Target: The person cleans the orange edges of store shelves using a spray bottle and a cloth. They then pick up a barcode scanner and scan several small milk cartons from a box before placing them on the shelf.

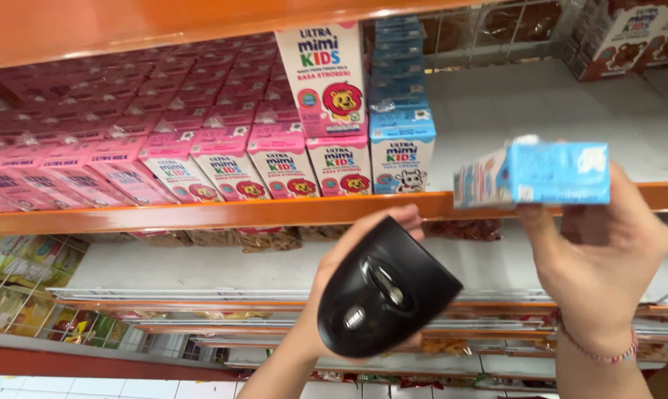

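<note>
Two hands up at the shelf. Going left to right: rows of pink cartons (201, 159) crowd the orange shelf edge (201, 214). My left hand (349, 295) is wrapped shut around a black handheld scanner (382, 295), while my right hand (604, 258) pinches a small blue carton (552, 174) held sideways above the shelf lip. Only fingertips grip it, so I reckon it could slip, or knock the front blue carton (402, 159) off.

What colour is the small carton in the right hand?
Light blue carton, clearest in the head view.
</note>
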